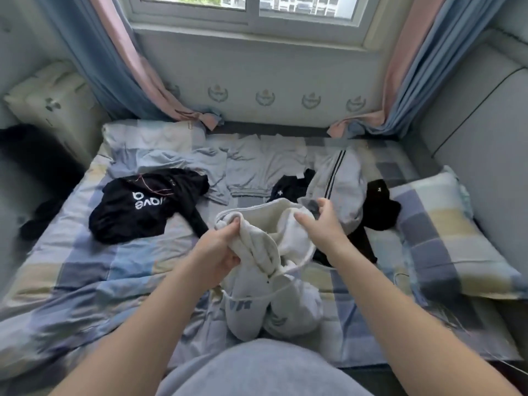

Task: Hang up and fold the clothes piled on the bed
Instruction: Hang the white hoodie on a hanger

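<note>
- Left hand (220, 248) grips a bunched fold of the white garment (288, 238), fingers curled round it
- Right hand (323, 221) pinches the rim of the garment's opening, thumb on the near side
- The garment's lower part hangs in two lumps onto the checked bed (85, 267), with a white cord (257, 295) looped across them
- Left of the garment lies a black top (143, 207) with white lettering
- Beyond the garment a pale blue shirt (265, 167) lies spread flat
- Just beyond and right of it lies a grey striped piece (340, 181), then a black piece (380, 207)
- Far right of it lies a checked pillow (445, 235)
</note>
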`<action>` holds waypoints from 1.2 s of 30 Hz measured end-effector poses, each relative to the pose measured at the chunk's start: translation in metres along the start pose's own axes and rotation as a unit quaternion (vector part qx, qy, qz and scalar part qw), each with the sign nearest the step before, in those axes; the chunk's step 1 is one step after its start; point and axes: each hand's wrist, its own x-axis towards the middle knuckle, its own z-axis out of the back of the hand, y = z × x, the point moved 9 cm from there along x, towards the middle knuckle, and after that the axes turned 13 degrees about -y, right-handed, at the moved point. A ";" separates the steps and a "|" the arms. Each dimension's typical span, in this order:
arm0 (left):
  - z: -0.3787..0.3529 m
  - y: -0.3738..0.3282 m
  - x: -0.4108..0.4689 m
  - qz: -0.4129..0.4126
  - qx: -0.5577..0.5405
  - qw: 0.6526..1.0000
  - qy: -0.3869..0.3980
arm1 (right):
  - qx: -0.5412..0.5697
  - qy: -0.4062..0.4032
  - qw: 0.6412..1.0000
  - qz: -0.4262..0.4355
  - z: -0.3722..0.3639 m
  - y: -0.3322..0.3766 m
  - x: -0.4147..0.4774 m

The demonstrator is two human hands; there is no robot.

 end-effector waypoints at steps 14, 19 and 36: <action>-0.026 0.029 -0.053 -0.004 0.202 0.964 0.170 | -0.112 0.245 0.926 -0.265 -0.076 -0.110 -0.078; -0.016 0.038 -0.049 -0.046 0.295 0.942 0.153 | -0.165 0.256 0.914 -0.268 -0.087 -0.147 -0.087; 0.146 0.188 0.044 0.265 0.108 0.931 -0.225 | 0.388 -0.032 0.695 -0.605 -0.089 -0.253 -0.191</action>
